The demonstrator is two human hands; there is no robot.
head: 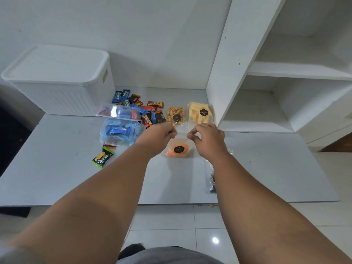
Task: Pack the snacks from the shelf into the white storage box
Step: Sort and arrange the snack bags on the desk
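Observation:
The white storage box stands at the back left with its lid on. Both hands are in the middle of the white surface. My left hand and my right hand each pinch the clear top edge of an orange snack bag with a black label, which sits just below and between them. Beyond the hands lie a peanut bag and a yellow snack bag. A pile of small wrapped snacks lies beside the box.
A clear tub of blue wafer packs sits left of my left hand, with a clear lid behind it. A green and black packet lies nearer. A clear packet rests by my right forearm. White shelves stand at the right.

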